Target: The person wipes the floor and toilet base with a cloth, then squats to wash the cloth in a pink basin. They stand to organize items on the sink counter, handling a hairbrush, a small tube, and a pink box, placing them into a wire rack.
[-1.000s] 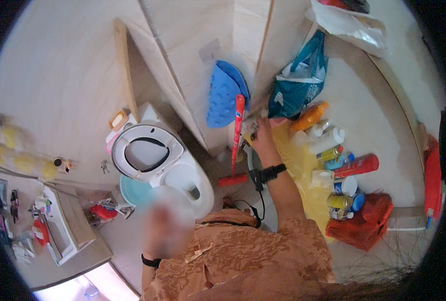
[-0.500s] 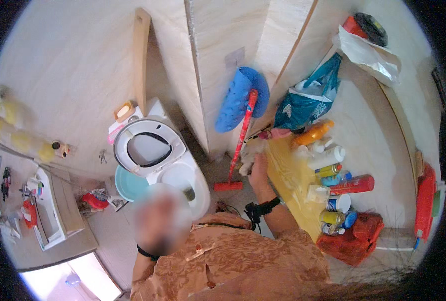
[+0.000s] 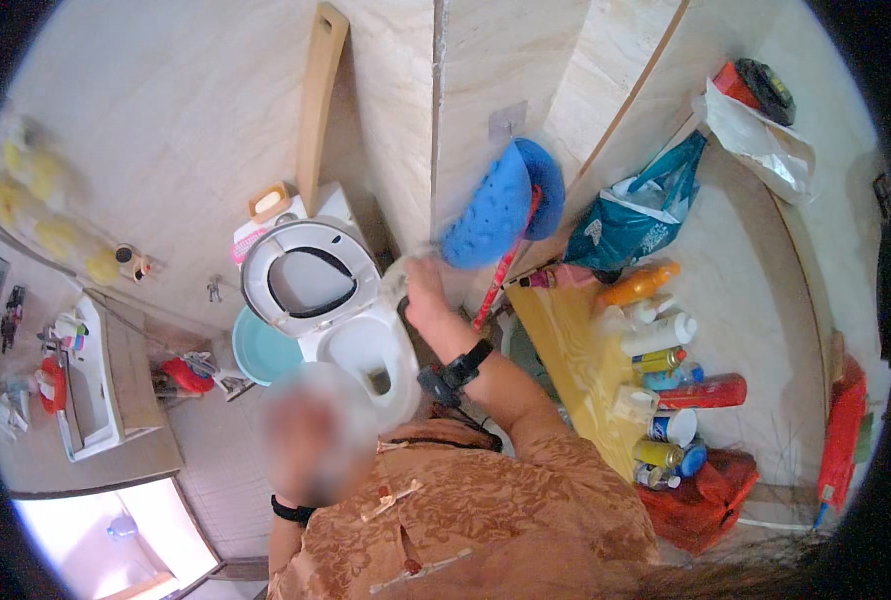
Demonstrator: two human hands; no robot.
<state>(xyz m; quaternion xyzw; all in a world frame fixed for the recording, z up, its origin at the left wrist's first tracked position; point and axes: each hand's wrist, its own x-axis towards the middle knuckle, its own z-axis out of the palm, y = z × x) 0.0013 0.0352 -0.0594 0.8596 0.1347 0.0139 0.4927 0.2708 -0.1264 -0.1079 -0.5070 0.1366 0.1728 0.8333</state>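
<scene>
My right hand point(image 3: 425, 298) reaches to the right side of the toilet point(image 3: 405, 395), closed on a crumpled pale cloth point(image 3: 395, 281) beside the raised seat. The toilet seat point(image 3: 255, 270) stands up with a dark inner edge, and the bowl shows below it. My left hand point(image 3: 317, 432) is over the front left of the toilet. A blur covers it, so its fingers and anything in them are hidden. Past my right forearm leans a red pole point(image 3: 505, 262), partly behind a curled blue mat point(image 3: 480, 215) that hangs on the wall.
A turquoise basin point(image 3: 267, 345) sits left of the toilet. A soap dish point(image 3: 267, 203) rests on the tank, near a long wooden board point(image 3: 322, 105). On the right are a yellow board point(image 3: 575, 370), several bottles, a red spray can point(image 3: 705, 392) and a teal bag point(image 3: 640, 215).
My right hand has moved left with the cloth, from beside the yellow board to the toilet's side. The view has shifted slightly. My left hand stays over the toilet front.
</scene>
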